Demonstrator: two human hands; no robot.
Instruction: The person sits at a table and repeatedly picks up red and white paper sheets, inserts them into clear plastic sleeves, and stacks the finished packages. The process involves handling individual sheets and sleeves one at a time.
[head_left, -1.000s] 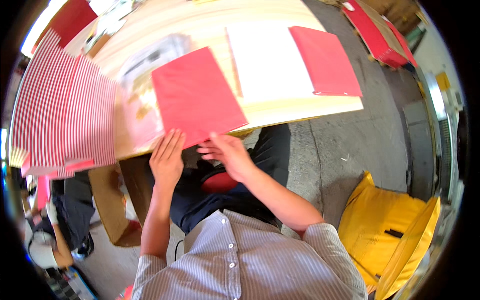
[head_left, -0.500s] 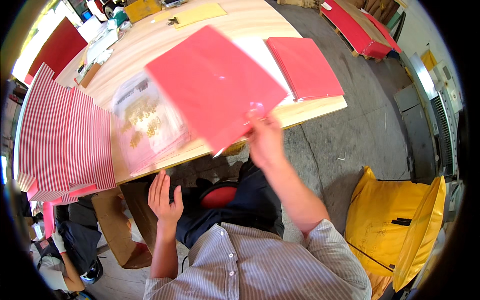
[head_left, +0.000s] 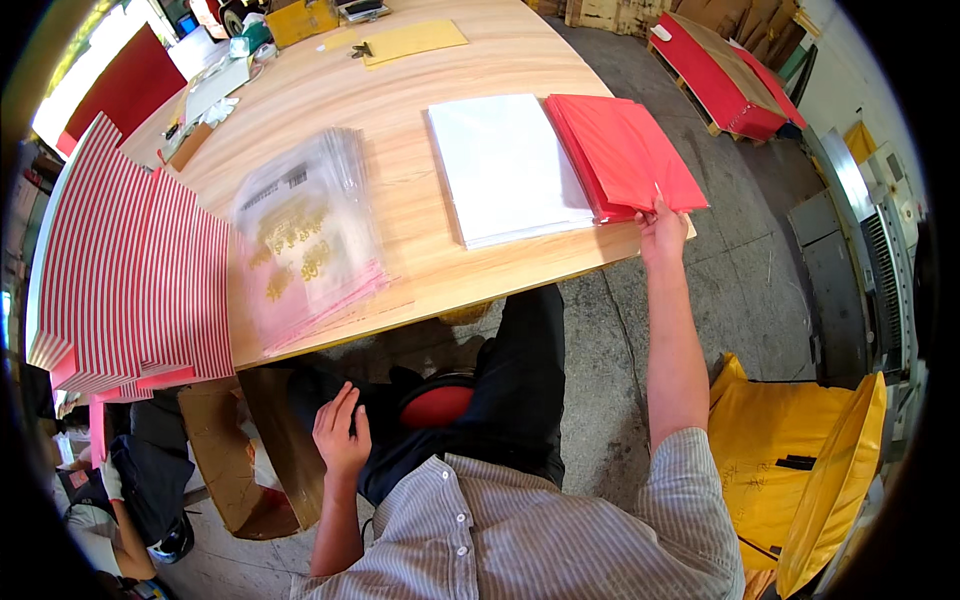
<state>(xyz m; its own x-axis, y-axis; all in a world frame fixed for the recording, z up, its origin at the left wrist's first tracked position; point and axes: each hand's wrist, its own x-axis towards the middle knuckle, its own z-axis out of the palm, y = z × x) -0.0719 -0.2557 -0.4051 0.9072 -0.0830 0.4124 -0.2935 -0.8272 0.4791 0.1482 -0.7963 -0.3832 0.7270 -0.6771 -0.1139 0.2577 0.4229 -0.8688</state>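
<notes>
My right hand [head_left: 662,235] pinches the near edge of a red sheet [head_left: 640,150] at the right end of the table. The sheet lies over a stack of red sheets [head_left: 590,185], and its near corner is slightly bent. To its left, a stack of white sheets [head_left: 505,175] lies against the red stack. My left hand [head_left: 342,435] hovers above my lap near the table edge, fingers stretched out and nothing in it. A fanned pile of clear plastic bags [head_left: 310,245] with gold print lies farther left on the table.
A tall stack of red and white layers [head_left: 140,270] stands at the table's left end. An open cardboard box [head_left: 235,455] sits below it. A yellow bag [head_left: 790,460] stands on the floor at right. Another person's gloved hand [head_left: 112,480] shows at lower left.
My right hand has carried the red sheet from above the middle of the table to the right, down onto the red stack. My left hand has dropped back slightly from the table edge.
</notes>
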